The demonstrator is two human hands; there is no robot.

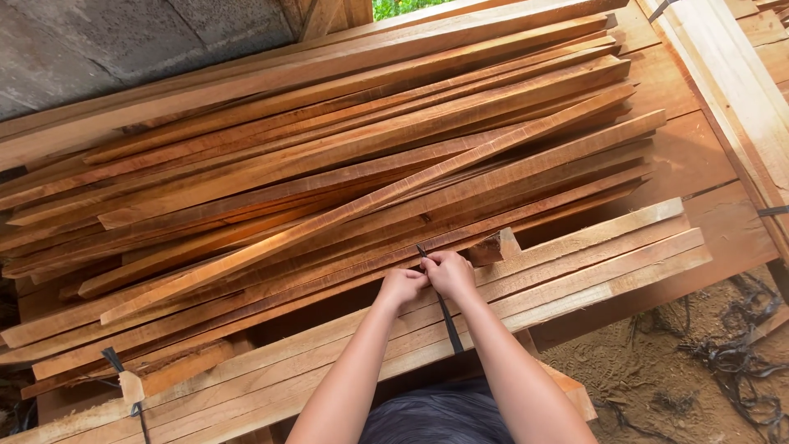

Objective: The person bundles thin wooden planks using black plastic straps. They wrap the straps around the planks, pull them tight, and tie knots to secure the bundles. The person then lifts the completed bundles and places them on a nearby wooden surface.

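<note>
A dark strap [448, 322] was pinched by the left hand [402, 287] and right hand [450, 273] — both clenched on it atop the pale slats [575, 271], seemingly to cinch them; reddish slats [345, 164] lay heaped behind.

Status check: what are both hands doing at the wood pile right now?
Left hand and right hand together, pinching dark strap. Strap lies over pale planks. Small wood block just beside.
</note>
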